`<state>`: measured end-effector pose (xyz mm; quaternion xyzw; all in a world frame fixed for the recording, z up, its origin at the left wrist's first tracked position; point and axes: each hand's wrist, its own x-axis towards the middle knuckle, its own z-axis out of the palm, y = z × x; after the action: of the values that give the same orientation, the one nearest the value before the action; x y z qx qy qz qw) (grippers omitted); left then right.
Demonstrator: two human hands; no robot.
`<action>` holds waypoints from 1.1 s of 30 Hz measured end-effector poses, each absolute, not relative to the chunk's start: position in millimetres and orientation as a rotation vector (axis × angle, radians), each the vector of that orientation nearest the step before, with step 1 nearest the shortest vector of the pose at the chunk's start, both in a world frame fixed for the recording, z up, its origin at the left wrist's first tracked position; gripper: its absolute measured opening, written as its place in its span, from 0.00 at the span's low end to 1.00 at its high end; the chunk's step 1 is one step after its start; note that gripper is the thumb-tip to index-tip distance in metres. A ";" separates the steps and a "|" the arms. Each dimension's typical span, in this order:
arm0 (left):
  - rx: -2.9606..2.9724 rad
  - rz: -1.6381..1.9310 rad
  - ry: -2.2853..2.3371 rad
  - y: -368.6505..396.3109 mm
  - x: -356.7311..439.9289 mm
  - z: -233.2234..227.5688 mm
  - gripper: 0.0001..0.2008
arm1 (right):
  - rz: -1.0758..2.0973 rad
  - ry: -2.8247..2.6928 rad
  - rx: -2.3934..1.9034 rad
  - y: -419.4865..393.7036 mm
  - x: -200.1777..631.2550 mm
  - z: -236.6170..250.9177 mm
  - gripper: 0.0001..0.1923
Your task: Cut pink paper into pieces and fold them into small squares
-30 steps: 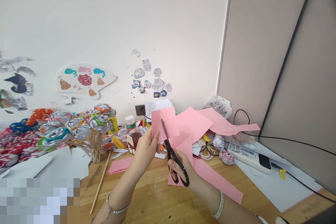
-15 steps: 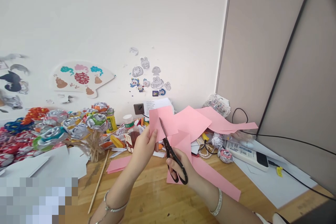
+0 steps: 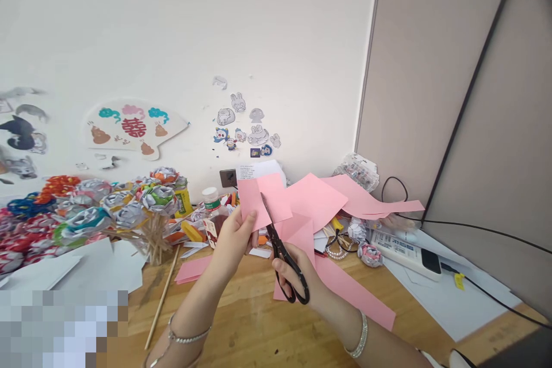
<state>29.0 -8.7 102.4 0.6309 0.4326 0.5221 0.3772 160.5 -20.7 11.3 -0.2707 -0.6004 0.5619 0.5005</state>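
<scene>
Left hand (image 3: 233, 241), pinching pink paper (image 3: 250, 198) near its bottom edge, had shifted slightly leftward from the scissors (image 3: 278, 243). Right hand (image 3: 307, 271) gripped the scissors' handles, paper at their blades; cut depth was unclear. Clean cutting called for light tension and steady blades.

Worktop (image 3: 241, 328), left: paper flowers (image 3: 159, 198), white sheets (image 3: 123, 259), stick (image 3: 162, 299). Jar (image 3: 211, 195) near wall socket (image 3: 228, 177). Fan (image 3: 133, 126), stickers (image 3: 257, 135) on wall (image 3: 276, 17). Right: power strip (image 3: 403, 252) on more paper (image 3: 451, 310), yellow tag (image 3: 459, 282) on black cable (image 3: 509, 313).
</scene>
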 end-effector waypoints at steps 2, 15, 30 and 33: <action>1.569 1.336 1.049 -9.0 28.9 103.1 0.12 | 1.359 -1.451 -0.670 -22.0 160.9 13.7 0.17; 1.456 1.333 0.799 -9.9 34.3 100.2 0.20 | 1.395 -1.357 -0.693 -22.9 160.3 15.6 0.19; 1.450 1.342 0.790 -10.2 36.7 96.9 0.16 | 1.358 -1.361 -0.737 -21.6 161.4 16.2 0.18; 1.438 1.337 0.788 -11.0 37.3 97.6 0.16 | 1.344 -1.369 -0.749 -21.6 161.6 16.5 0.17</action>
<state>37.3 -11.0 97.6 0.5921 0.3244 0.5506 0.4909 161.6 -21.6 16.5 -0.3116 -0.5697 0.5596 0.5150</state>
